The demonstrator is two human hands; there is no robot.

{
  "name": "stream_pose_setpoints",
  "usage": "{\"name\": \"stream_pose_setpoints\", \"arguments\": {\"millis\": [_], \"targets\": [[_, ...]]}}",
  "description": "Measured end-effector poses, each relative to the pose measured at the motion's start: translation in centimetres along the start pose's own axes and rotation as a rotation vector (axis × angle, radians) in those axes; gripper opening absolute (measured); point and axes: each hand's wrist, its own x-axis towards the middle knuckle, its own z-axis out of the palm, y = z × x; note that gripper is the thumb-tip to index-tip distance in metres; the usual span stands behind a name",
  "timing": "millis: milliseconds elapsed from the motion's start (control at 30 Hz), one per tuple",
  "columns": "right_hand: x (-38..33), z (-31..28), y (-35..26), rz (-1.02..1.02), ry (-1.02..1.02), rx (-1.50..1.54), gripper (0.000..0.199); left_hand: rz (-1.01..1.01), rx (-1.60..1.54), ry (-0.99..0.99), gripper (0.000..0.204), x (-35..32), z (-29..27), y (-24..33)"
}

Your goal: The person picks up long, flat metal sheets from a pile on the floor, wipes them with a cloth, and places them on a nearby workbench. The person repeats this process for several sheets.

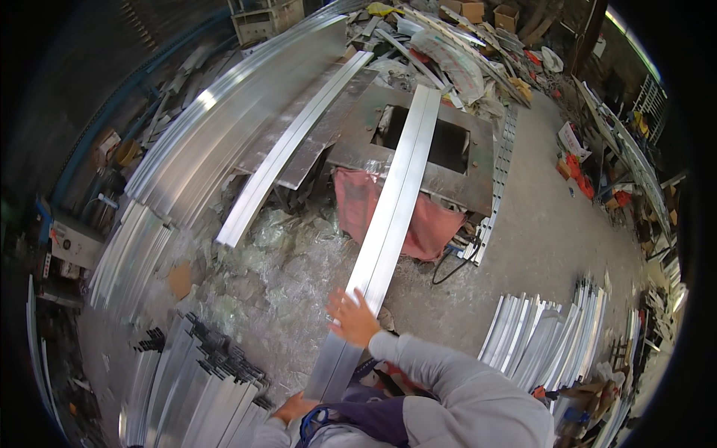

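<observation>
Right hand, fingers spread, lies over the long silver profile reaching far across the desk; left hand beside its near end, grip unclear

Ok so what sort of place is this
Probably a metal workshop: long silvery strips are stacked on the left, scrap is heaped at the back, and a metal bar reaches over a heavy table.

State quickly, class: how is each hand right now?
Left hand: by the silver strip; open or closed cannot be told.
Right hand: open, spread over the strip.
</observation>
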Motion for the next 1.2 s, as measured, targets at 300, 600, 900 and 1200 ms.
{"name": "stream_pose_setpoints", "arguments": {"millis": [300,600,900,1200], "targets": [[-9.2,1.2,-15.0,-0.125,0.1,0.397,0.055,-0.053,0.446,-0.004,0.078,-8.4,-2.1,-23.8],[-12.0,1.4,-3.4,0.928,-0.033,2.261,0.053,0.221,0.185,-0.117,0.07,-10.3,-2.9,1.0],[1.0,-0.5,3.9,0.785,0.641,1.828,0.043,0.336,0.172,0.133,0.081,-0.5,2.0,24.2],[11.4,-4.2,18.5,0.753,0.892,1.198,0.067,0.724,0.273,0.239,0.103,11.7,4.7,38.1]]}}
